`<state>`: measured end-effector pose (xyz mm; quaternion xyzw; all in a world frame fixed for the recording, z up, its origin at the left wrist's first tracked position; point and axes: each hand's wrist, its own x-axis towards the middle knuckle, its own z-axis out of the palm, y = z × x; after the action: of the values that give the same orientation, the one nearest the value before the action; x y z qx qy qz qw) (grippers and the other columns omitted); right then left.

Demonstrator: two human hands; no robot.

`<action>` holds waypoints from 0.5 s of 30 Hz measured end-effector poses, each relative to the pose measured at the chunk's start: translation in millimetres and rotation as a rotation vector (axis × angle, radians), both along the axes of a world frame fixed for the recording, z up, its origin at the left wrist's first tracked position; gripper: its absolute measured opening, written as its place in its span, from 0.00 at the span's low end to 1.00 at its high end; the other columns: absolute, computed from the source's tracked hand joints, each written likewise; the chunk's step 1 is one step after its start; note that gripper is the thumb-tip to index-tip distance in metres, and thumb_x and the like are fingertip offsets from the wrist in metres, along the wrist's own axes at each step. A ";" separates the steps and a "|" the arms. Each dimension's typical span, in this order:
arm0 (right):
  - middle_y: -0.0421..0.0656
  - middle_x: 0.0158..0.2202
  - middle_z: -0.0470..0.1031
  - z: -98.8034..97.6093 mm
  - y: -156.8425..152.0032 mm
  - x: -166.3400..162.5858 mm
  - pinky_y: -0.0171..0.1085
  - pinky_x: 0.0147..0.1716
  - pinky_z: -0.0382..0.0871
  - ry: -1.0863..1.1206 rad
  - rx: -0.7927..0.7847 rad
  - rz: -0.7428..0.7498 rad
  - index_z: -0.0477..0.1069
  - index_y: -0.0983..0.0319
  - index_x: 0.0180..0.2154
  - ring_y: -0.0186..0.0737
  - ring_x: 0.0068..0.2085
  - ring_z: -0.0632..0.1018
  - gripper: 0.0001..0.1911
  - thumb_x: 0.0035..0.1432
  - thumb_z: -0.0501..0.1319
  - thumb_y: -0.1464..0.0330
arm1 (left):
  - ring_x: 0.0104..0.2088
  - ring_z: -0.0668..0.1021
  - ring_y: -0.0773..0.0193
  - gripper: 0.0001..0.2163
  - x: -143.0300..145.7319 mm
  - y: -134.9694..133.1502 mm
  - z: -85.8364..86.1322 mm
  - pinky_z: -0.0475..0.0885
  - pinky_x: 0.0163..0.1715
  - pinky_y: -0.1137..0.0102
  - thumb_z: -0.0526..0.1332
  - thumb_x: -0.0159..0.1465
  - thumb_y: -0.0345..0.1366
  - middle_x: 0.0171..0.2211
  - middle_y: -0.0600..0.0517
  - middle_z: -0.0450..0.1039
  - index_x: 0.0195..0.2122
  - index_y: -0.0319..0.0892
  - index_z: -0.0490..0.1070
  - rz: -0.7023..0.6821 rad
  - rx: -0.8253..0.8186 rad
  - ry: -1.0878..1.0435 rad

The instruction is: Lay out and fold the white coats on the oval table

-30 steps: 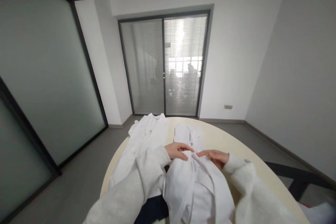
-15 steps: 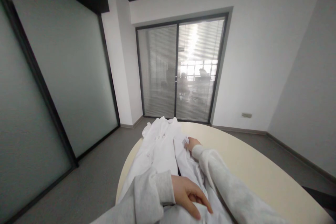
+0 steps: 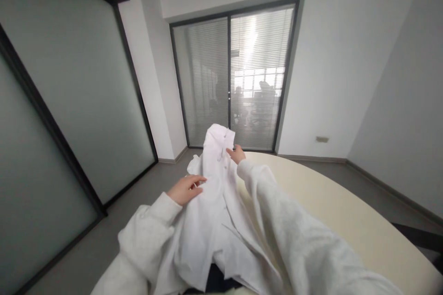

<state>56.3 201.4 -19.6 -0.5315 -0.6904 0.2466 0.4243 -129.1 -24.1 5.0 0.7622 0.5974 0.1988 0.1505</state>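
A long white coat (image 3: pixel 211 212) lies lengthwise over the table in front of me, its far end raised and bunched. Small dark marks and a button show along its front. My right hand (image 3: pixel 237 153) pinches the cloth near the far end, at the right edge. On the coat's left side rests my left hand (image 3: pixel 187 189), fingers stretched out and apart from the thumb. A crumpled bit of white cloth (image 3: pixel 194 165) sticks out beyond it on the left. Dark fabric (image 3: pixel 221 279) shows under the near hem.
The round cream table (image 3: pixel 321 207) curves away to the right. Ahead stands a glass door (image 3: pixel 228 83) with blinds. Frosted glass panels (image 3: pixel 90 92) line the left, above a grey floor (image 3: pixel 131 207). A dark object (image 3: pixel 415 237) sits beyond the table at the lower right.
My left hand has moved from the near right part of the coat to its left side. My right hand has moved farther forward and left. The coat has been folded inward and its far end lifted.
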 end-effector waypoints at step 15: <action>0.46 0.63 0.48 -142.6 -112.8 251.2 0.65 0.53 0.39 -0.811 0.007 -0.108 0.38 0.58 0.62 0.53 0.62 0.46 0.37 0.56 0.46 0.53 | 0.61 0.49 0.51 0.26 232.8 93.5 -75.6 0.44 0.58 0.53 0.44 0.61 0.53 0.62 0.49 0.47 0.57 0.47 0.57 -0.154 0.249 0.305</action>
<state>307.5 88.6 -162.1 -0.6195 -0.7737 -0.0079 0.1320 103.7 69.4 -70.6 0.8396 0.5240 0.1411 -0.0222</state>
